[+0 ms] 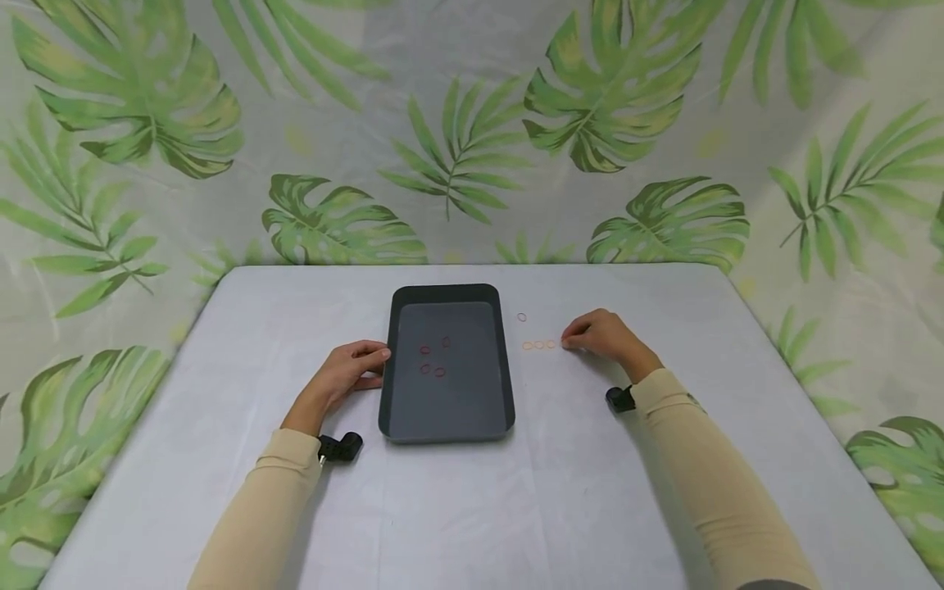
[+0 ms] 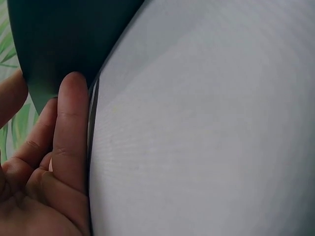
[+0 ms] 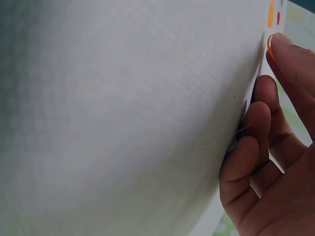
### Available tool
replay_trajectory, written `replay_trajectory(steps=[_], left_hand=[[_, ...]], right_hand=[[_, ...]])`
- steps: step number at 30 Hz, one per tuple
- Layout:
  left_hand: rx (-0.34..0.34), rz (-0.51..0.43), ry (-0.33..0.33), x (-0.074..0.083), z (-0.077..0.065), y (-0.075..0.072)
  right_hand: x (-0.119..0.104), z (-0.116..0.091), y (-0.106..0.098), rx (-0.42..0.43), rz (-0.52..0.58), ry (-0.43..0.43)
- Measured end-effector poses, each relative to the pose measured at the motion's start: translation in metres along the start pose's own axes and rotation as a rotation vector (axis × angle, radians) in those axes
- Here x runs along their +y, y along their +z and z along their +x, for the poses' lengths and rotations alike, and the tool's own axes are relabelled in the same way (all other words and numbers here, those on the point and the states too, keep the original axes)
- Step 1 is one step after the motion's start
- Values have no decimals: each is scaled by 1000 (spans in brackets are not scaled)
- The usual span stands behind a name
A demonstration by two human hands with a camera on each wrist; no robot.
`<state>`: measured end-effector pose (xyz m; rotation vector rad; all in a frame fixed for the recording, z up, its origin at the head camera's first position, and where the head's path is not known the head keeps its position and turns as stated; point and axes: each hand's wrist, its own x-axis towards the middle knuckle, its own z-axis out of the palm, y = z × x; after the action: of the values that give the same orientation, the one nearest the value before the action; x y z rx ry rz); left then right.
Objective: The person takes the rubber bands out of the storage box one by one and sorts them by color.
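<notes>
My left hand (image 1: 348, 370) lies at the left side of a dark grey tray (image 1: 448, 414). In the left wrist view its fairly straight fingers (image 2: 74, 123) touch the tray's outer wall (image 2: 64, 39). My right hand (image 1: 606, 334) is at the right end of a short row of thin orange rubber bands (image 1: 539, 345). Its thumb and forefinger pinch one more orange rubber band (image 3: 269, 43), while the other fingers curl by the cloth. Several red rubber bands (image 1: 440, 372) lie loose inside the tray.
A single red rubber band (image 1: 521, 317) lies behind the orange row, near the tray's right rim. White cloth (image 1: 442, 508) covers the table. A leaf-patterned curtain (image 1: 472, 123) hangs behind it. Small black cameras (image 1: 341, 447) sit on both wrists.
</notes>
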<state>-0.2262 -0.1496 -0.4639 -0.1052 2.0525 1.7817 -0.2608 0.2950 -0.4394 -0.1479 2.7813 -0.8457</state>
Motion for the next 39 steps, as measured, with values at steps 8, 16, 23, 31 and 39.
replay_trajectory(steps=[8,16,23,31,39], left_hand=[[5,2,-7,4,1,4],[10,5,-5,1,3,4],[14,7,-3,1,3,2],[25,5,-12,1,3,1],[29,6,-13,0,2,0]], right_hand=[[0,0,-4,-10,-16,24],[-1,2,-4,-34,-20,9],[-8,3,-7,-48,-15,16],[-9,3,-5,-58,-31,27],[-4,4,-4,-80,-21,10]])
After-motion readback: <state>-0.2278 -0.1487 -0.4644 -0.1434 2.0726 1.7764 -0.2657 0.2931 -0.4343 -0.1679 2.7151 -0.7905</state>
